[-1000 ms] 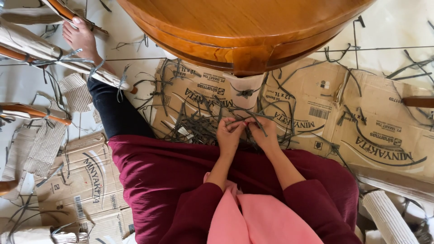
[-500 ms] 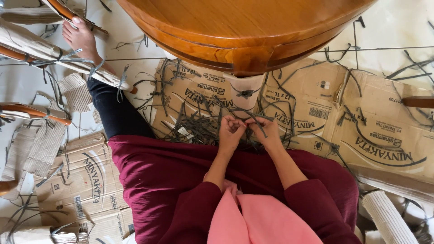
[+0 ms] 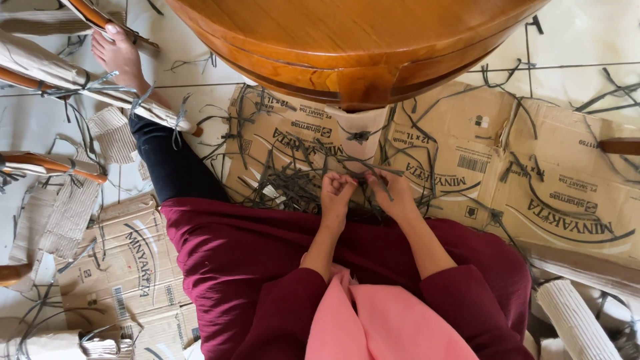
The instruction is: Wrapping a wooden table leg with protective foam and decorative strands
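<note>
Just below the round, glossy wooden table (image 3: pixel 360 47), the left hand (image 3: pixel 335 195) and right hand (image 3: pixel 392 195) pinch a thin, dark grey plastic strap (image 3: pixel 373 168) between them, apparently working it loose from the tangled pile of straps (image 3: pixel 293 177) on flattened, creased brown cardboard (image 3: pixel 553 173); a firm, steady pull seems needed.

Person sits on floor, maroon skirt (image 3: pixel 267 260), pink cloth (image 3: pixel 387 320) at lap. Left hand (image 3: pixel 335 195) & right hand (image 3: pixel 393 193) close together, fingers pinched on thin grey strap (image 3: pixel 373 168) betw. them. Tangle of grey straps (image 3: pixel 287 180) lies just beyond hands on flattened cardboard sheet (image 3: pixel 533 173). Round wooden table (image 3: pixel 353 40) fills top centre, its edge over cardboard's far edge. Bare foot (image 3: pixel 120 57) at top left, beside paper-wrapped wooden legs (image 3: pixel 67 73). More flattened cardboard (image 3: pixel 127 260) bottom left.
</note>
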